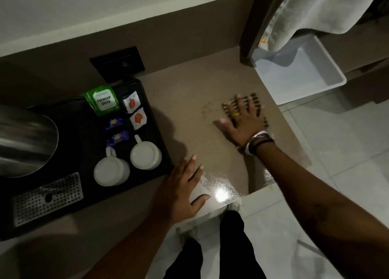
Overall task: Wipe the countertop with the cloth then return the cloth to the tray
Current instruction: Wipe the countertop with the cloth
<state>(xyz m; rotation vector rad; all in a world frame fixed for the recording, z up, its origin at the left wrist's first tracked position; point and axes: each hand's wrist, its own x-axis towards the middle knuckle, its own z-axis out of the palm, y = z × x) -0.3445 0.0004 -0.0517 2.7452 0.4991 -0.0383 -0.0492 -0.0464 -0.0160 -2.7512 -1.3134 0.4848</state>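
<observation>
Right hand [244,121] flat, fingers spread, pressing striped cloth [255,102] onto worktop [189,102]; left hand [183,186] flat, grip empty, beside black tray [155,118].

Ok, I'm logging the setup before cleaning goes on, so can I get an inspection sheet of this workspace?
Surface: brown countertop, glare at its front edge.
Job's things: striped cloth flat under right hand; white tray off the right end, beside the counter.
Clutter: black tray with two mugs, sachets, kettle.
Hands: left hand flat on the front edge.
Cables: nothing seen.
Surroundings: wall socket, hanging towel, tiled floor.
</observation>
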